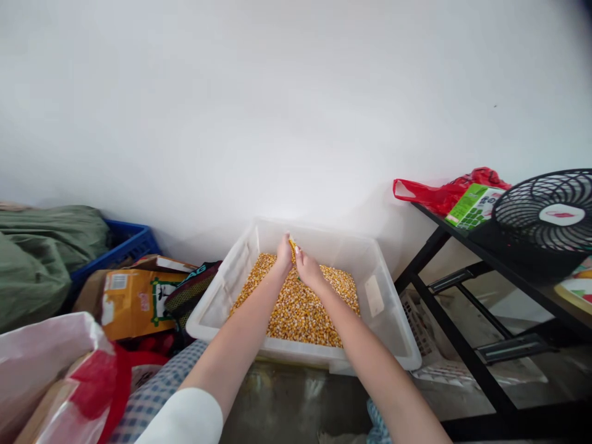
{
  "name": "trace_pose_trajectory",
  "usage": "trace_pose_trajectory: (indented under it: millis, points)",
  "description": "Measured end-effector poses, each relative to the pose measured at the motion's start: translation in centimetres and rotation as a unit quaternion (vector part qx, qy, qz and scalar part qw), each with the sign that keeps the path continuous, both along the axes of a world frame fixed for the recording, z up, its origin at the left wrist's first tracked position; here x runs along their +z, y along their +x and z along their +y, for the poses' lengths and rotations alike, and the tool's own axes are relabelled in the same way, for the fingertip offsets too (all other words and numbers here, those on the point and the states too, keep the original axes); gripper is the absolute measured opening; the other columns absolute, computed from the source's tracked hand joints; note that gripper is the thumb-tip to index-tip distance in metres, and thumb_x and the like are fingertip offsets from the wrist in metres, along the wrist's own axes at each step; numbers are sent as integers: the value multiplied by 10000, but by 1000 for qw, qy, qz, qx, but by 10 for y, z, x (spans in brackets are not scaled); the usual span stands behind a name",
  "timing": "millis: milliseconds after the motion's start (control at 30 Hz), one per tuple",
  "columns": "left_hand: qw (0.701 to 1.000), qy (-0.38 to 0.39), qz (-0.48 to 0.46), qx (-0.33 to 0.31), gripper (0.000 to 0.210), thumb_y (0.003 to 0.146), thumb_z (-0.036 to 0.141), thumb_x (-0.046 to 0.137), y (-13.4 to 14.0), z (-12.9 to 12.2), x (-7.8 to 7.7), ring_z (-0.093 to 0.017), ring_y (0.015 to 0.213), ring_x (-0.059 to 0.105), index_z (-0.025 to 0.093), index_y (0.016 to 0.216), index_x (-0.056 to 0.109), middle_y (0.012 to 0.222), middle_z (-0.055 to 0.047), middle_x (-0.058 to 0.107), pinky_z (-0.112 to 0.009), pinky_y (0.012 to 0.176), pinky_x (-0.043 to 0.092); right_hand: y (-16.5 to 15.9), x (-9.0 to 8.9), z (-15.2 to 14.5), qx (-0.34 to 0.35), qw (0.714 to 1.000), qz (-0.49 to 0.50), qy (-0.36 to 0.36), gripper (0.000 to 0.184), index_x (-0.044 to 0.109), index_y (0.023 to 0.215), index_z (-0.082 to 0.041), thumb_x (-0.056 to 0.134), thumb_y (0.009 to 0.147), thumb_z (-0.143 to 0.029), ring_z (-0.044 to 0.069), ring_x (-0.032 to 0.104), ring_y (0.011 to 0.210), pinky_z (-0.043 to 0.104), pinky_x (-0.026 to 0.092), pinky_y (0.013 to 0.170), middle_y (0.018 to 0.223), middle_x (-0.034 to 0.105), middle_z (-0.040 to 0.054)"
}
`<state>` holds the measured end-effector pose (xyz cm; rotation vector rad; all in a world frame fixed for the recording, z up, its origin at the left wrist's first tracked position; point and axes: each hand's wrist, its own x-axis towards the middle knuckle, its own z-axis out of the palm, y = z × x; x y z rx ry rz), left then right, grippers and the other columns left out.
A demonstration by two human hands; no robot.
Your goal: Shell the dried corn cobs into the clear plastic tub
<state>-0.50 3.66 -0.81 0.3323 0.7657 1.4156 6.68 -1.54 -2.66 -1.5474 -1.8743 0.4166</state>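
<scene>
White wall point(296, 111) stands behind the work. Against it, from where I stand, rests a translucent plastic tub point(305, 350), part filled with loose corn kernels point(305, 308). Above these, the person's left hand point(283, 254) and right hand point(308, 267) are curled around a yellow corn cob point(292, 248); exact finger placement cannot be determined.

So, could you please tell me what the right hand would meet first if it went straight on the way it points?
The right hand would probably meet the yellow corn just ahead, then the left hand; exact depth and contact are unclear.
</scene>
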Motion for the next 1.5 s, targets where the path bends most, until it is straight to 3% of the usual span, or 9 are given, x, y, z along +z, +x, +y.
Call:
trace_pose_trajectory:
  millis: [300,433,600,700,833,1000,1167,1333,1500]
  points:
    - [994,-11,109,21,295,781,399,446,-3,4,-4,-112,389,459,160,613,488,438,20,460,-230,453,377,-8,-3,0,-45,993,-109,7,591,583,1060,-78,95,940,-390,209,618,863,276,432,775,913,650,162]
    - [995,36,92,12,277,770,409,442,-7,4,-6,-125,431,505,161,674,521,459,18,494,-231,500,407,-3,-4,2,-13,1000,1,-15,692,596,1045,-129,38,902,-514,189,628,752,268,460,700,804,658,113]
    - [987,53,110,-100,382,756,499,393,-6,4,-8,-150,393,497,156,645,520,452,-24,534,-267,474,406,5,-4,9,6,976,166,-138,733,555,1092,-171,98,817,-673,134,542,437,233,428,464,588,579,18]
    - [983,65,144,-90,383,761,482,390,0,4,-8,-172,473,558,144,655,534,540,-80,615,-279,533,435,7,-5,11,6,983,153,-105,681,519,1145,-182,167,822,-666,140,546,464,230,427,499,569,563,4]
    - [980,71,169,-78,398,755,468,377,3,5,-10,-178,487,560,134,624,550,534,-99,620,-286,563,441,8,-8,11,-4,990,120,-73,696,557,1089,-158,98,853,-624,152,560,517,240,431,552,571,571,28]
    - [983,64,151,-87,375,740,473,397,-1,7,-14,-164,446,538,148,620,542,480,-55,577,-269,511,422,10,-7,11,-13,979,156,-129,755,613,956,-137,57,842,-635,134,496,397,236,415,454,469,511,22]
    - [983,100,108,-108,359,747,476,399,3,7,-13,-154,425,527,166,623,532,490,-29,565,-260,470,407,12,4,9,-37,956,261,-127,702,575,1076,-172,115,837,-646,135,515,396,233,400,381,598,581,33]
    - [965,153,187,-102,357,736,446,446,10,4,-13,-166,523,568,145,588,569,497,-55,579,-248,542,429,13,5,11,-49,973,212,-83,672,618,957,-164,239,789,-694,149,566,515,232,432,449,706,613,56]
    - [982,101,95,-132,342,748,459,421,12,0,-6,-168,536,584,160,626,534,506,-36,571,-248,525,437,18,1,18,-67,964,243,-82,688,598,1011,-179,87,852,-612,146,573,559,232,448,498,681,607,40]
